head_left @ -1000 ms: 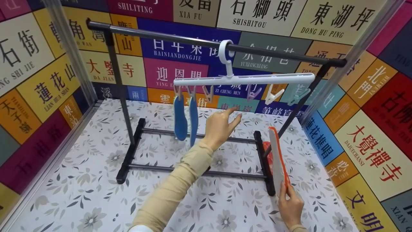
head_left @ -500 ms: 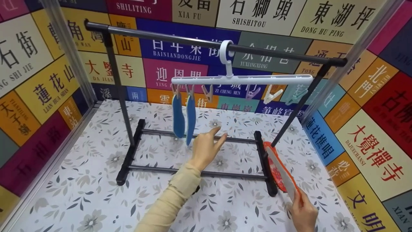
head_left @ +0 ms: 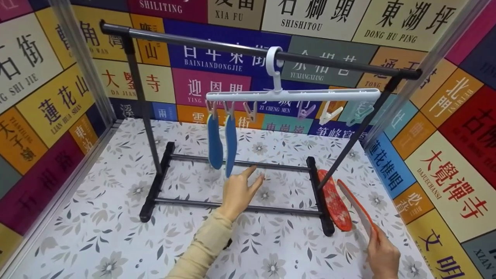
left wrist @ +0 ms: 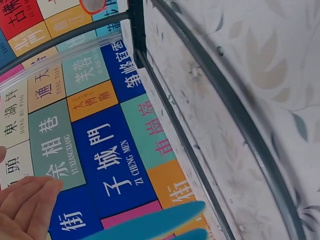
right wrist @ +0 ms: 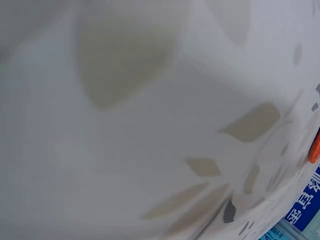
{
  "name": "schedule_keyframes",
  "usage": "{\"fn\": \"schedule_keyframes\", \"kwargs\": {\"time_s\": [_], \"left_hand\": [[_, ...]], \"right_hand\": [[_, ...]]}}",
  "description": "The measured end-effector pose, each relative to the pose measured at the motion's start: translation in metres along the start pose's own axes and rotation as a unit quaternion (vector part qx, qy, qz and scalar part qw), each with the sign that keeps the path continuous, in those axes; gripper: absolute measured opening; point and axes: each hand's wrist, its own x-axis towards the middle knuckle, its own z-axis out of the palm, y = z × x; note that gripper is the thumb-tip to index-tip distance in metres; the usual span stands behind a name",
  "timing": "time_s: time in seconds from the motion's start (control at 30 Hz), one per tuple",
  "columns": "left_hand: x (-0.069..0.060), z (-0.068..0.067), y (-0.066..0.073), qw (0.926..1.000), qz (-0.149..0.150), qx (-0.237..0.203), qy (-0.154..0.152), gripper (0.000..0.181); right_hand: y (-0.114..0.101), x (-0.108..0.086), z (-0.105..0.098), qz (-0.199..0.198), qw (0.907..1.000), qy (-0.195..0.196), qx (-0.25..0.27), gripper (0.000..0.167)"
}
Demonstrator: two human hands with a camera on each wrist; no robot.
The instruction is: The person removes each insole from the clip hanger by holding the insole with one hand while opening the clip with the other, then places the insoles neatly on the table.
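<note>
My right hand (head_left: 383, 254) pinches the lower end of an insole (head_left: 358, 209) with an orange edge and a pale face, tilted beside a red patterned insole (head_left: 335, 203) lying on the table. My left hand (head_left: 236, 193) is above the rack's base, its fingers extended and holding nothing; its fingers (left wrist: 30, 205) show at the left wrist view's lower left. Just above that hand in the head view, a blue insole (head_left: 215, 141) and a second blue insole (head_left: 231, 145) hang from clips on the white hanger (head_left: 310, 95). The right wrist view shows mostly tablecloth.
A dark metal rack's top rail (head_left: 193, 43) carries the hanger. Several clips, including a white clip (head_left: 330, 113) and a green clip (head_left: 360, 114), hang with nothing in them. The rack stands on a flower-patterned tablecloth (head_left: 112, 240), with colourful lettered walls (head_left: 228, 62) behind and beside it.
My left hand has come down and slightly left, away from the clips. My right hand has moved right and down with its insole, uncovering more of the red one on the table.
</note>
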Motion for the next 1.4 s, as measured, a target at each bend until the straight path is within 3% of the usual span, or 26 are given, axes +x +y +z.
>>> {"fn": "schedule_keyframes", "kwargs": {"time_s": [0.33, 0.6, 0.8, 0.9, 1.07, 1.4], "left_hand": [[-0.020, -0.003, -0.009, 0.9996, -0.027, 0.012, -0.003, 0.040], [-0.026, -0.010, -0.018, 0.9989, -0.030, 0.036, -0.004, 0.040], [-0.026, -0.012, -0.021, 0.9989, -0.028, 0.037, 0.000, 0.040], [-0.025, -0.012, -0.022, 0.9990, -0.030, 0.034, -0.001, 0.042], [-0.027, -0.012, -0.023, 0.9988, -0.037, 0.032, -0.003, 0.042], [-0.031, -0.011, -0.025, 0.9986, -0.042, 0.032, -0.001, 0.038]], "right_hand": [[-0.005, 0.035, 0.036, 0.006, 0.9969, -0.075, -0.022, 0.021], [-0.010, 0.048, 0.071, -0.012, 0.9966, -0.080, -0.012, 0.023], [-0.008, 0.055, 0.085, -0.023, 0.9966, -0.077, -0.014, 0.024], [-0.006, 0.054, 0.087, -0.038, 0.9953, -0.088, -0.018, 0.025], [-0.005, 0.042, 0.086, -0.051, 0.9893, -0.136, -0.010, 0.025], [-0.011, 0.031, 0.089, -0.012, 0.9740, -0.225, -0.018, 0.020]]}}
